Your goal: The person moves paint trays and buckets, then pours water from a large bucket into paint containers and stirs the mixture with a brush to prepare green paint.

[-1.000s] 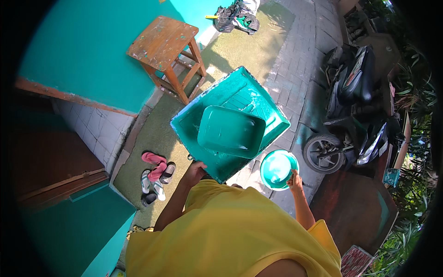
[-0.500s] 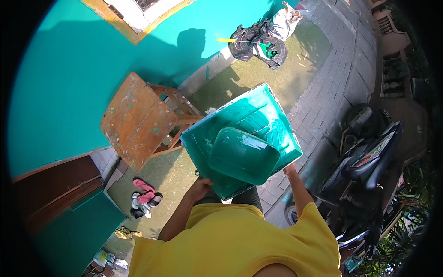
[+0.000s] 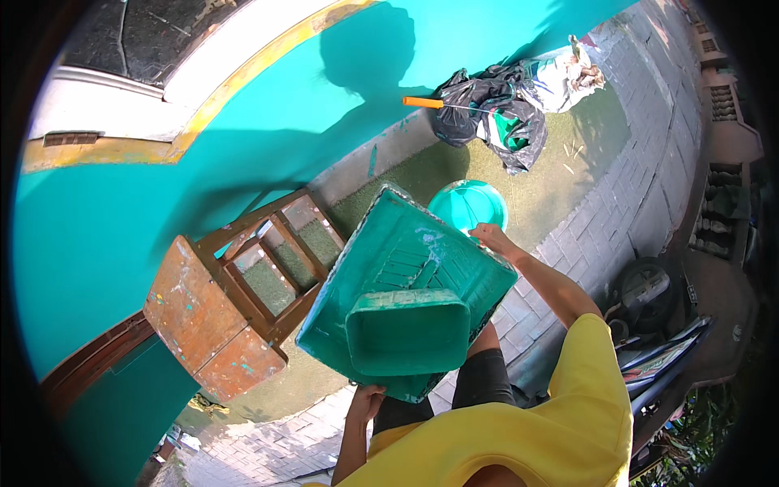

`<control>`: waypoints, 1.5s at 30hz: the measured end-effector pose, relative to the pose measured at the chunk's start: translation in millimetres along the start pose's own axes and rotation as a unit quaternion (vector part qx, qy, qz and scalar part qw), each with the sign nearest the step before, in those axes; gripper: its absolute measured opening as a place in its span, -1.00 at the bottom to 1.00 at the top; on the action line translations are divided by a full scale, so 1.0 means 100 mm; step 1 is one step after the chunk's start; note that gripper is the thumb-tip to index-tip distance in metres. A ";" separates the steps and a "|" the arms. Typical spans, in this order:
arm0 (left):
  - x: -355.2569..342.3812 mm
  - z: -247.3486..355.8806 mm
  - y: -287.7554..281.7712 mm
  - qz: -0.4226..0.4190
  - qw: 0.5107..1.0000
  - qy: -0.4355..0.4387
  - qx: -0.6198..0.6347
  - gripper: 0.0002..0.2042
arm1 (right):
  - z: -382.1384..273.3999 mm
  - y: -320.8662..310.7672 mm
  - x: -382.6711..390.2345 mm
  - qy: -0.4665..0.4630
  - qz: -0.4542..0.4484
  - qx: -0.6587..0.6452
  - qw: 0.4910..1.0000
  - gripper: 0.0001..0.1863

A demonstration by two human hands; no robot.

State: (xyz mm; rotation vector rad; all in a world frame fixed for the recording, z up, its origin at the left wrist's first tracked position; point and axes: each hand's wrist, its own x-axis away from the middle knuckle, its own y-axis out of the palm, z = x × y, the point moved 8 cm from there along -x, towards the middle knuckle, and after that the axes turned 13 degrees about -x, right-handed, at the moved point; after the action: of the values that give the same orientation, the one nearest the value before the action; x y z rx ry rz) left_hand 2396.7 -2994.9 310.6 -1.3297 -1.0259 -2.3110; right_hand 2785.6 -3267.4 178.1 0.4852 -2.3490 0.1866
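A large green paint tray (image 3: 406,304), smeared with pale paint, is carried in front of me. My left hand (image 3: 367,402) grips its near lower edge. My right hand (image 3: 489,237) is raised past the tray's far corner and holds the rim of a round turquoise bucket (image 3: 465,204). The tray hides part of the bucket and my legs.
A worn wooden stool (image 3: 231,312) stands at the left against a turquoise wall (image 3: 284,138). Black and white bags (image 3: 503,109) and an orange-handled roller (image 3: 426,102) lie at the wall's foot on green matting. A parked motorbike (image 3: 657,325) stands at the right on grey paving.
I have moved closer to the wall and stool. The bucket, hidden half a second ago, shows beyond the tray's far corner again. Both hands keep their hold.
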 end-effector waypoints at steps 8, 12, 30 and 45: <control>-0.48 -0.38 0.14 0.084 0.993 0.039 0.070 -0.51 | -0.70 0.24 -1.26 -0.019 -0.087 -0.016 0.996 -0.72; -0.87 -0.95 -0.01 0.104 0.983 0.049 0.145 -0.53 | -1.01 0.59 -1.63 -0.019 -0.120 -0.012 0.993 -0.75; -2.77 -1.10 -0.24 0.104 0.971 0.053 0.207 -0.82 | -1.25 1.12 -2.61 -0.021 -0.138 -0.103 0.985 -0.72; -3.34 -1.25 -0.80 0.090 0.973 0.050 0.208 -0.69 | 0.19 0.62 -1.53 -0.141 -0.064 0.144 0.977 -0.44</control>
State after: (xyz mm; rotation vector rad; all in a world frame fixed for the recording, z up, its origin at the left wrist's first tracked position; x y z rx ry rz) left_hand 2451.1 -3059.2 -45.0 -1.0764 -1.2166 -1.8761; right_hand 2851.8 -3170.8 60.4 0.8518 -2.5676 0.4266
